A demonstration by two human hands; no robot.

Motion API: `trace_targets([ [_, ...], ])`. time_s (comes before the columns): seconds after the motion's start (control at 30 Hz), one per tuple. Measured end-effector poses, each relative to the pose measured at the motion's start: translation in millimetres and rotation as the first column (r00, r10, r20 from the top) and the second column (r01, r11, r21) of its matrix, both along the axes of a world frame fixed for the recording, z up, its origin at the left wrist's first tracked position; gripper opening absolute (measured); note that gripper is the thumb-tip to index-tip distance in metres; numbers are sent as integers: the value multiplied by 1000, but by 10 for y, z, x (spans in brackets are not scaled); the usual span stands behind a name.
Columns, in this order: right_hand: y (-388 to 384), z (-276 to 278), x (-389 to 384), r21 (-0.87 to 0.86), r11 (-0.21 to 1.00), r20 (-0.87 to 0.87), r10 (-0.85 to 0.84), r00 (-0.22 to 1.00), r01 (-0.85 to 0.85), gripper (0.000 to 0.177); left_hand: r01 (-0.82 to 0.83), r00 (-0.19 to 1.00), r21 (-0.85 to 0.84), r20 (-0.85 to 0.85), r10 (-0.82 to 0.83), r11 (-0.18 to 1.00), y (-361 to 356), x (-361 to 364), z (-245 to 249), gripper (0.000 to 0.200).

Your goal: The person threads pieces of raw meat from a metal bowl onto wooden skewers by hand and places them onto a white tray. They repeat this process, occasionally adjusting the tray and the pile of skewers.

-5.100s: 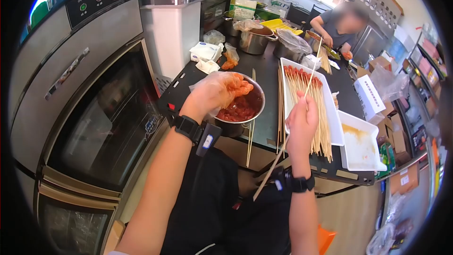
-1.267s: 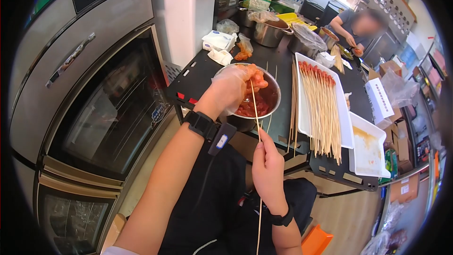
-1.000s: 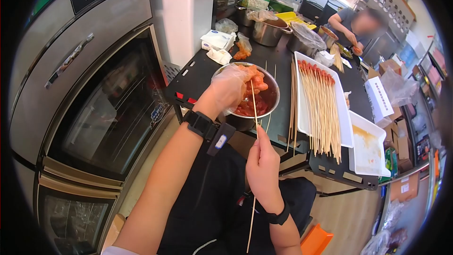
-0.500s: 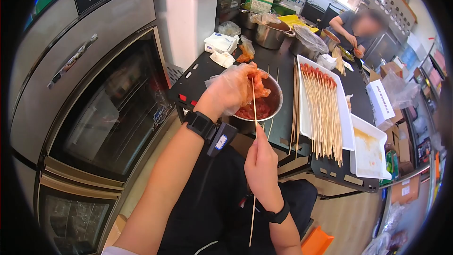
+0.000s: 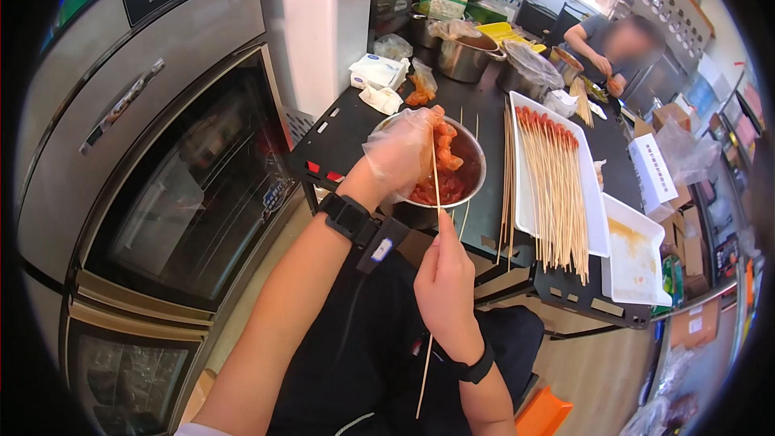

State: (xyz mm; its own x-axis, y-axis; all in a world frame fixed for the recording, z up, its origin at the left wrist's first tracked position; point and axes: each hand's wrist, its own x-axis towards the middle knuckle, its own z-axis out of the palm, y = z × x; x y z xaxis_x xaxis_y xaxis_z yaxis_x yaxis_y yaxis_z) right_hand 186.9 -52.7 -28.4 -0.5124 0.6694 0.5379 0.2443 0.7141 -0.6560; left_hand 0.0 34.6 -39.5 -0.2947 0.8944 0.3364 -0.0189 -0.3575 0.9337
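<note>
My left hand (image 5: 401, 149), in a clear plastic glove, is closed around a piece of raw, reddish marinated meat (image 5: 446, 153) that dangles above a steel bowl (image 5: 483, 178). More meat (image 5: 436, 190) lies in the bowl. Below it, my right hand (image 5: 448, 278) is bare and pinches a long wooden skewer (image 5: 437, 182). The skewer's upper end reaches the meat at my left fingers; whether the tip has pierced it is hidden. Its lower end sticks out beneath my right hand.
Right of the bowl, a white tray (image 5: 604, 226) holds many meat-tipped skewers (image 5: 557, 194). Loose skewers (image 5: 508, 186) lie beside it. A stained white tray (image 5: 634, 262) sits at the table's corner. Pots (image 5: 466, 63) and a tissue pack (image 5: 378, 73) stand behind. Across the table, a person (image 5: 601, 44) handles food.
The meat in my left hand now hangs in a longer, narrower strip, and those fingers have shifted slightly. The skewer's lower end has swung a little left.
</note>
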Motion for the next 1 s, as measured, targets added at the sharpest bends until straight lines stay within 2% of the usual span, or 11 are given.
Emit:
trace_targets([
  [0.17,14,48,-10,49,998,24,-32,999,31,42,15,988,93,-157,0,996,-137,63,147,22],
  [0.23,20,2,-36,151,988,147,-61,987,39,52,311,772,23,577,-267,950,-259,143,383,23],
  [0.27,23,-5,-50,150,988,145,-61,988,39,52,311,773,22,576,-266,950,-260,142,381,23],
  [0.37,62,-4,-101,221,973,185,-109,977,67,53,402,783,43,501,-368,915,-249,142,327,24],
  [0.43,120,12,-130,256,961,172,-147,974,100,51,244,955,47,-184,-232,969,-220,139,238,24],
  [0.47,140,30,-141,255,962,170,-149,974,103,51,247,954,45,-186,-235,968,-233,154,304,24],
  [0.53,176,61,-138,246,961,141,-167,976,129,46,550,680,-87,624,-385,831,-251,185,445,25],
  [0.63,222,63,-85,214,967,93,-163,982,140,40,350,804,-29,522,-284,936,-333,280,531,32],
  [0.77,219,20,14,178,975,65,-144,987,131,35,405,803,-144,527,-277,903,-288,195,439,30],
  [0.93,-95,83,479,-468,883,70,92,993,-48,30,216,765,32,616,-190,976,-145,78,223,33],
  [1.0,-242,-8,678,-525,851,34,19,999,1,28,82,829,-23,556,-55,996,-131,123,224,32],
])
